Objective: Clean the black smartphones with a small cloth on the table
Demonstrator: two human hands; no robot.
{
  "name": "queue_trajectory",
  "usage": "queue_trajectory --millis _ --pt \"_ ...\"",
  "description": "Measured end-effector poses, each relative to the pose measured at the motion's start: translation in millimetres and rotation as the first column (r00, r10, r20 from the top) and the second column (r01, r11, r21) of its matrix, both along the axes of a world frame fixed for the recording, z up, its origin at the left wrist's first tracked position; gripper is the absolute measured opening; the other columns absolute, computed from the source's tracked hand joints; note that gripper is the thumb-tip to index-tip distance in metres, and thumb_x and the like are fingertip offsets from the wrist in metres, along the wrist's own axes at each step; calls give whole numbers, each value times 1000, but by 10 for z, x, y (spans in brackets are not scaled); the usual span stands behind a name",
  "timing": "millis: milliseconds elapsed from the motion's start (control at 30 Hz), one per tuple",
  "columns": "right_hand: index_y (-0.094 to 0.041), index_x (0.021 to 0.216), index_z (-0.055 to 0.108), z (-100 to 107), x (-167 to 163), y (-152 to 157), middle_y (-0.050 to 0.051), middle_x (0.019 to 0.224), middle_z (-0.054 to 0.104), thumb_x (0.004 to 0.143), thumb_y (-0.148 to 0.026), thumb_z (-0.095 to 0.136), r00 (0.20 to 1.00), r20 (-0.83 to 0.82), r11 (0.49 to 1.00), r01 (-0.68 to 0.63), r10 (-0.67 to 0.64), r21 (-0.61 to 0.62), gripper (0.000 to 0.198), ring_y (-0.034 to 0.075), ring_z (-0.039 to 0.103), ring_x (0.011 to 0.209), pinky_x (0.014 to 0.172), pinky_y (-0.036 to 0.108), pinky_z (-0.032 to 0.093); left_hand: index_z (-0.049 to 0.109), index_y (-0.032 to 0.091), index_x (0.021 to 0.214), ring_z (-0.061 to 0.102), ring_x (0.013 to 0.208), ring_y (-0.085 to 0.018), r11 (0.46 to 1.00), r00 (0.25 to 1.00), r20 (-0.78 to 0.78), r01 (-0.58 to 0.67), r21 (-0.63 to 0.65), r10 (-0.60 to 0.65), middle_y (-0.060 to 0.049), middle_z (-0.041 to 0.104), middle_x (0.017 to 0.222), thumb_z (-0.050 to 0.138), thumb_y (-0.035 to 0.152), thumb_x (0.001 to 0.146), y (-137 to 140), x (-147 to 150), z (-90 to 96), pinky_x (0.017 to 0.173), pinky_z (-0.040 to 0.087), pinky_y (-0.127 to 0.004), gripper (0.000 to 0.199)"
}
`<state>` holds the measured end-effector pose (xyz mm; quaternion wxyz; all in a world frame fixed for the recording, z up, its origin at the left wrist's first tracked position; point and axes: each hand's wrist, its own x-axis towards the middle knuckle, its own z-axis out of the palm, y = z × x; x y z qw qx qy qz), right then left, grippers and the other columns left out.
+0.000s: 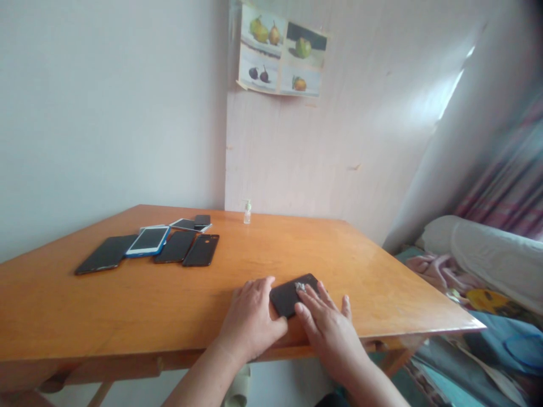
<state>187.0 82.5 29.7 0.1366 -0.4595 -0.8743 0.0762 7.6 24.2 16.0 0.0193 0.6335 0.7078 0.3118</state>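
A black smartphone (pixel 287 298) lies flat on the wooden table near its front edge. My left hand (pixel 253 316) grips its left end, with thumb and index finger at the edges. Over the right part of the phone is my right hand (pixel 328 319), its fingertips pressing a small crumpled whitish wipe (pixel 301 285) against the surface. Much of the wipe and the phone's right side are hidden under those fingers.
On the table (pixel 254 254), a dark tablet (pixel 108 254), a white tablet in a blue case (pixel 148 241) and several phones, including a black one (pixel 202 250), lie at the left. A small clear pump bottle (pixel 247 213) stands at the back. Bedding (pixel 487 254) is at the right.
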Motion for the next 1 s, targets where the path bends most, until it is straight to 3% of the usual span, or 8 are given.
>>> queue_trajectory --millis 133,300,367,533,600,767,833,1000 --pt "-36 138 48 60 -61 -168 -1 146 44 98 -57 23 981 -24 979 -196 195 -63 52 28 22 144 111 68 -2 45 22 130 50 118 -30 1000 1000 27 15 -5 -15 -10 59 128 64 38 70 -3 -16 -20 101 35 -42 65" --pt "-34 136 51 3 66 216 -2 146 45 98 -55 22 998 -12 998 65 -65 -22 52 32 15 145 106 75 -1 45 20 129 51 117 -29 1000 1000 -12 2 15 -2 -10 61 123 60 28 70 10 8 -9 100 36 -42 62" --pt "-32 137 51 -3 40 218 -1 146 44 98 -55 23 996 0 996 90 -90 -8 53 32 14 145 106 75 0 46 20 129 52 116 -29 1000 1000 -9 -2 13 2 -10 61 123 60 27 69 10 14 2 100 35 -42 62" --pt "-36 140 45 72 -141 -181 -2 148 42 98 -56 23 975 -19 974 -222 222 -53 52 28 16 145 111 68 0 45 22 130 52 116 -29 1000 999 33 10 -15 -9 -10 59 126 63 32 70 -4 -3 8 99 36 -42 63" --pt "-39 139 46 89 -140 -170 -4 147 44 98 -56 21 968 -28 966 -250 249 -66 51 28 15 145 110 68 -1 45 21 130 52 116 -29 1000 999 33 15 -12 -14 -10 60 126 63 33 70 -5 -9 6 99 36 -42 63" --pt "-35 136 50 16 -23 311 -3 146 45 99 -54 22 998 6 997 65 -65 -31 51 32 14 145 105 75 -1 45 18 129 52 114 -29 1000 1000 -12 -3 19 3 -11 62 121 60 27 69 7 3 -3 99 37 -42 63" --pt "-34 137 49 -7 -53 347 -1 147 44 99 -53 23 994 17 994 110 -110 -15 51 32 14 145 105 75 0 46 18 129 52 114 -29 1000 1000 -19 -4 26 5 -10 62 120 60 26 68 9 9 -6 98 38 -42 63" --pt "-36 138 47 78 -259 -64 -1 148 43 100 -52 19 981 -17 979 -194 194 -59 51 28 20 144 109 69 1 47 20 127 54 112 -28 1000 1000 6 -15 19 15 -10 62 120 56 27 75 11 5 -4 97 38 -42 54"
